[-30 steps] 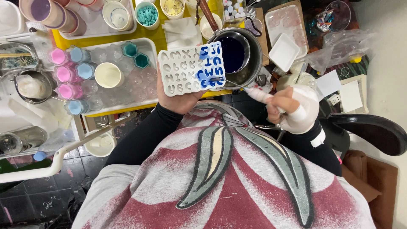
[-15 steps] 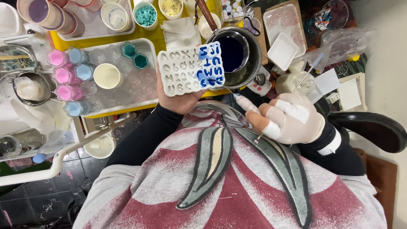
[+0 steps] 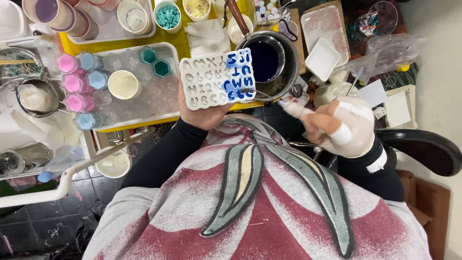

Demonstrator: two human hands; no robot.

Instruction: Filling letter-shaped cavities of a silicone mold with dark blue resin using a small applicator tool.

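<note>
Left hand (image 3: 204, 114) fingers gripping letter mould (image 3: 216, 79), right hand (image 3: 339, 126) fingers clamped round dropper (image 3: 293, 110), beside pot (image 3: 272, 62) of blue liquid.

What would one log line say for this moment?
left hand: holds white letter mould | right hand: holds dropper, tip at mould's blue cells | behind: pot of blue liquid

Left hand (image 3: 204, 113) mostly hidden beneath the white letter mould (image 3: 216, 79). Right hand (image 3: 339, 125) wrapped in bandage, grip on the syringe (image 3: 293, 110) partly covered. Purple cups (image 3: 53, 12) cut off by top edge. Needle tip too thin to trace.
</note>
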